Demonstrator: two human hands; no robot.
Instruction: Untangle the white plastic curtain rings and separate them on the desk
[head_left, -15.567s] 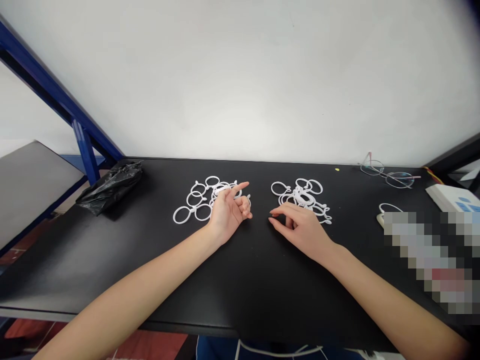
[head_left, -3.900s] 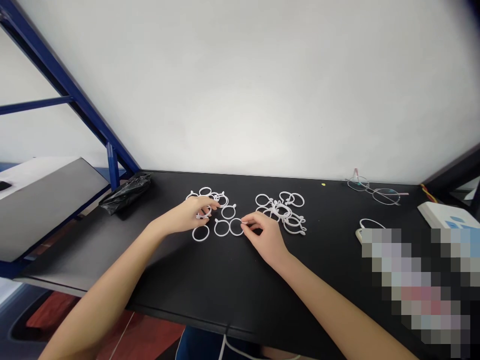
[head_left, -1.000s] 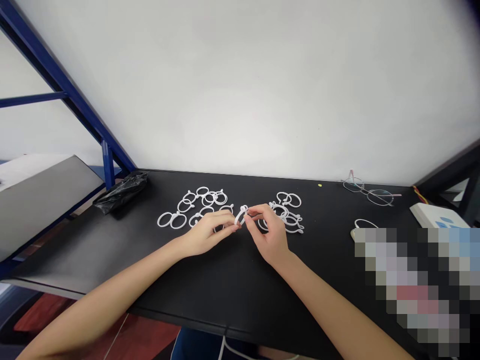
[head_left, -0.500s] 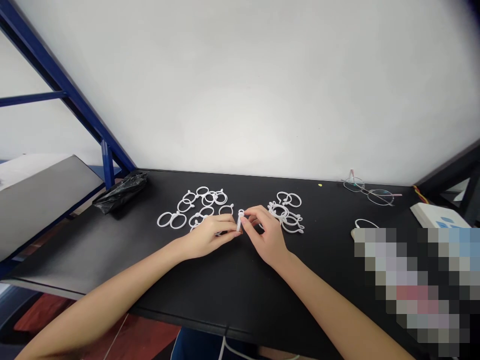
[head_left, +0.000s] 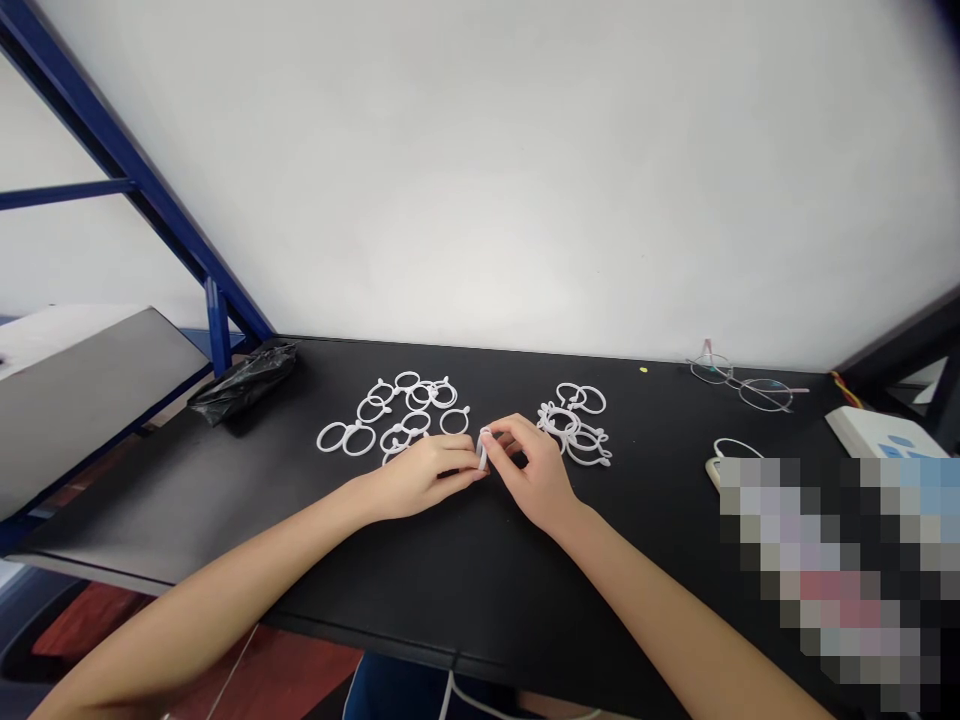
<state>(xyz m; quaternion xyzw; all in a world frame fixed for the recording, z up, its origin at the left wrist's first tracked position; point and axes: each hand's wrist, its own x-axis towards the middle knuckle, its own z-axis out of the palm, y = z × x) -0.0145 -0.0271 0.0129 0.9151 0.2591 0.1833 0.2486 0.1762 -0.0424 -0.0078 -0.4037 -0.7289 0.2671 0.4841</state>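
Observation:
My left hand (head_left: 424, 478) and my right hand (head_left: 529, 468) meet at the middle of the black table (head_left: 465, 570). Both pinch one white plastic ring (head_left: 484, 447), which stands on edge between their fingertips. A spread of several white rings (head_left: 397, 415) lies just beyond my left hand. A tangled heap of white rings (head_left: 577, 425) lies beyond my right hand.
A crumpled black plastic bag (head_left: 244, 380) lies at the table's far left. Wire-framed glasses (head_left: 742, 385) rest at the far right by the wall. A white box (head_left: 881, 435) and a white loop (head_left: 735, 448) sit at the right. A blue steel frame (head_left: 150, 215) rises on the left.
The ring between my fingertips has turned from a tilted open loop to nearly edge-on and has dropped slightly toward the table. Both hands have stayed close together.

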